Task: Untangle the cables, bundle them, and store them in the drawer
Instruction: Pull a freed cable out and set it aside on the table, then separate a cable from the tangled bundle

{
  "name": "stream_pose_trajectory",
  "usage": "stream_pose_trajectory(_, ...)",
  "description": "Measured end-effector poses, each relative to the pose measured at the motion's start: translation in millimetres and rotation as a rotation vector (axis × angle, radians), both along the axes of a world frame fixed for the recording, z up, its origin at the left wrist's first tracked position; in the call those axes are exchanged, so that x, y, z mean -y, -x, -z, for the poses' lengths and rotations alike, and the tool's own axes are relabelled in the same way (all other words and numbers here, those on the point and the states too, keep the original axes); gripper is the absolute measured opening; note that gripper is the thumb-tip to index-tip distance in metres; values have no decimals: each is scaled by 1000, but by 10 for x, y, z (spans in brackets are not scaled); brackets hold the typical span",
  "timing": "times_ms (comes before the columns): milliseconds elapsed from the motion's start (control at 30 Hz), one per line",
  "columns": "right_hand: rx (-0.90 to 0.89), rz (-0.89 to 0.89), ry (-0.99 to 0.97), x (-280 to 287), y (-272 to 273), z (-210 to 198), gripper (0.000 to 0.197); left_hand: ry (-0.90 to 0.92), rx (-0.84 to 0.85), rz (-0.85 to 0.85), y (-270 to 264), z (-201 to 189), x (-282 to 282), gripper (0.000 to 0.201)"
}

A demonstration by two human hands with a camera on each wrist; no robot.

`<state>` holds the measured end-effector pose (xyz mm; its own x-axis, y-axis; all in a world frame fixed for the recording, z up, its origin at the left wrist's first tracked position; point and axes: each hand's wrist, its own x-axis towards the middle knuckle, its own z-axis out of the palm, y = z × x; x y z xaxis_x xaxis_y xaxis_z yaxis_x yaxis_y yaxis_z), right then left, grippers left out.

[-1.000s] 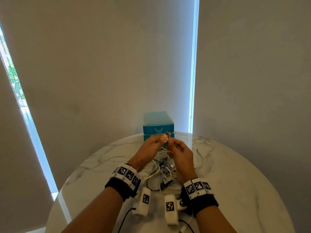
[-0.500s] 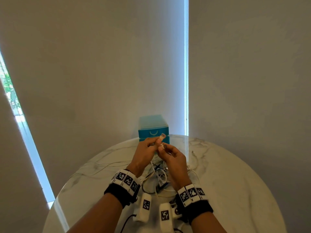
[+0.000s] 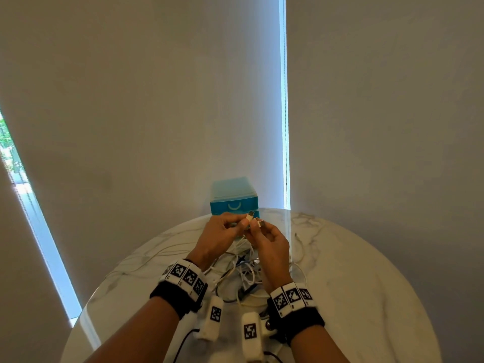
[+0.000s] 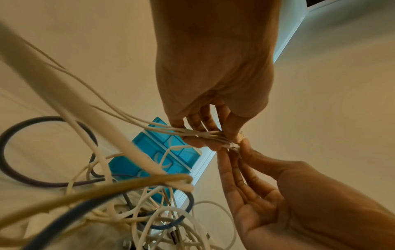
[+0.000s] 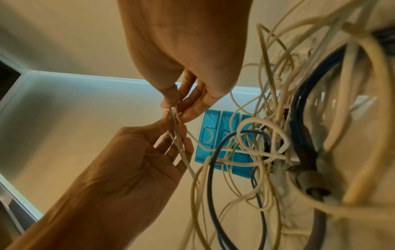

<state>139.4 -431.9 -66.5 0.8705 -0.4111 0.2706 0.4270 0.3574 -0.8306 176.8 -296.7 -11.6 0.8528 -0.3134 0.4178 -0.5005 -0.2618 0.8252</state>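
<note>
Above the table's [image 3: 366, 297] middle, the left hand [image 3: 218, 238] pinches a white cable plug [image 3: 250, 215]; the right hand [image 3: 272, 244] pinches a second plug [image 3: 259, 223] beside it. The tangled cables [image 3: 243, 276] lie beneath. The blue drawer unit [image 3: 234, 199] stands at the far edge, drawers closed, contents hidden.

A round white marble desk [image 3: 366, 297] fills six o'clock; grey roller blinds [image 3: 146, 100] hang behind, with what looks like greenery [image 3: 6, 145] at nine o'clock.

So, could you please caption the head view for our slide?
Both hands, left hand and right hand, pinch white cable plugs above tangled cables, before the blue drawer unit.
</note>
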Motion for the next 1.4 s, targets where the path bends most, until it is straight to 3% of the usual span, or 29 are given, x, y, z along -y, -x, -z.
stream_pose_trajectory(100, -21, 0, -41, 3, 13, 1, 34, -70, 45, -5, -4, 47, -3, 27)
stream_pose_trajectory(233, -23, 33, 71, -14, 44, 22, 17, -206, 156, -66, -11, 86, 61, 29)
stream_pose_trajectory(400, -87, -9, 148, -2, 28, 1, 28, -246, 250, -106, 2, 96, 145, 27)
stream_pose_trajectory(533, -110, -72, 146, 11, 19, 17, 43, -448, 354, -78, -15, 109, 113, 34)
stream_pose_trajectory(767, -138, -129, 21, -5, -13, 61, 53, -375, 101, 116, -7, 94, 77, 33)
stream_pose_trajectory(900, -209, -145, -97, -2, -28, 54, 47, -399, -91, 228, -82, -26, 15, 45)
stream_pose_trajectory(1000, -221, -138, -153, 39, -18, -20, 46, -541, -106, 162, -143, -130, -92, 67)
stream_pose_trajectory(1033, -204, -137, -167, 35, -3, -70, 47, -674, -55, 149, -171, -146, -158, 62)
stream_pose_trajectory(1100, -141, -122, -231, 52, 57, -197, 46, -823, 9, 119, -211, -155, -334, 25)
stream_pose_trajectory(1300, 133, -151, -567, 540, 231, -539, 23, -578, -20, -84, -287, -81, -1055, 24)
stream_pose_trajectory(1400, 151, -237, -633, 647, 209, -483, 47, -541, -67, -197, -275, -113, -1308, 43)
